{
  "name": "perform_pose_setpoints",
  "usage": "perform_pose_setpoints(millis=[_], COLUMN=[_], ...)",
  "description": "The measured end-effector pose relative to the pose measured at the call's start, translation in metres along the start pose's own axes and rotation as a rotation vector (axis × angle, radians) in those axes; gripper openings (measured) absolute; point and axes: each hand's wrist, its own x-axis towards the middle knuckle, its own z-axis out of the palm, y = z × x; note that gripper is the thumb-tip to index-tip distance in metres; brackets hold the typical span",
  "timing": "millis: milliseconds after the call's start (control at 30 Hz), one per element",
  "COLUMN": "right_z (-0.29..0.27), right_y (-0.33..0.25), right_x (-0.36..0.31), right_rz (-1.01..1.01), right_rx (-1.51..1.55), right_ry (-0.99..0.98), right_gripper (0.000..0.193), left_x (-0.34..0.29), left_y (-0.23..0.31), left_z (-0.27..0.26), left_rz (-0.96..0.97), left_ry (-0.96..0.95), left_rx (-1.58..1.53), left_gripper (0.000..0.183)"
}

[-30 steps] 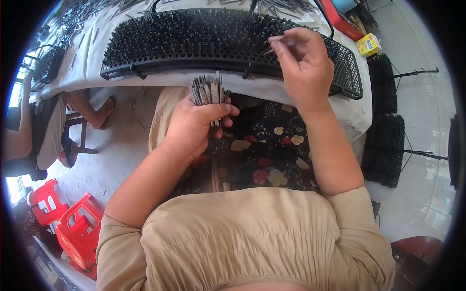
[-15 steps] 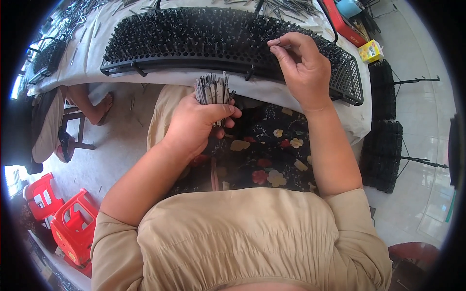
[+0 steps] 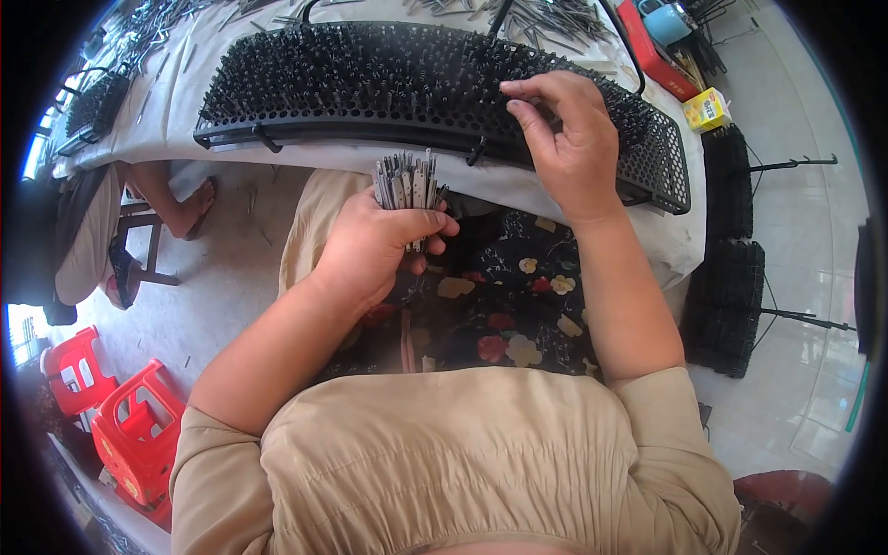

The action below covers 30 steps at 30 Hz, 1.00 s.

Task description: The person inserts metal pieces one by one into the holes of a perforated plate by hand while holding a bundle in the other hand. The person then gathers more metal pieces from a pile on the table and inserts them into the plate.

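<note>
My left hand (image 3: 365, 231) is closed around an upright bundle of thin grey metal strips (image 3: 407, 185), held over my lap just in front of the table edge. The strips' upper ends stick out above my thumb, and some show small holes. My right hand (image 3: 572, 139) is over the right part of a long black perforated rack (image 3: 351, 128), its thumb and forefinger bent towards each other in a pinch. Anything between those fingertips is too small to make out. Many dark thin pieces (image 3: 370, 69) stand upright in the rack's holes.
Loose metal strips (image 3: 555, 23) lie on the white-covered table (image 3: 171, 116) behind the rack. At the right are a red box (image 3: 657, 55), a blue mug (image 3: 666, 20) and a yellow carton (image 3: 706, 109). A person's leg (image 3: 171, 199) and red stools (image 3: 139, 435) are at the left.
My right hand has shifted slightly left over the rack, with its fingertips a little lower. My left hand still holds the bundle in nearly the same place.
</note>
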Motion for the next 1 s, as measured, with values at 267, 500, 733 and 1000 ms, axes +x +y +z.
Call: perform_pose_setpoints(millis=[267, 500, 733, 1000], right_z=[0.003, -0.006, -0.012, -0.023], right_y=[0.01, 0.006, -0.065, -0.031], right_x=[0.004, -0.002, -0.035, -0.015], right_rz=[-0.141, -0.155, 0.555, 0.773], right_rx=[-0.153, -0.246, 0.588, 0.846], right_ry=[-0.072, -0.024, -0.32, -0.055], right_gripper=[0.015, 0.014, 0.015, 0.011], left_x=[0.0, -0.002, -0.006, -0.004], left_y=[-0.001, 0.001, 0.0, 0.0], left_z=[0.001, 0.002, 0.005, 0.008], left_rz=[0.011, 0.023, 0.028, -0.012], left_ry=[0.002, 0.0, -0.105, -0.064], left_rx=[0.011, 0.006, -0.05, 0.074], left_gripper=[0.017, 0.015, 0.016, 0.026])
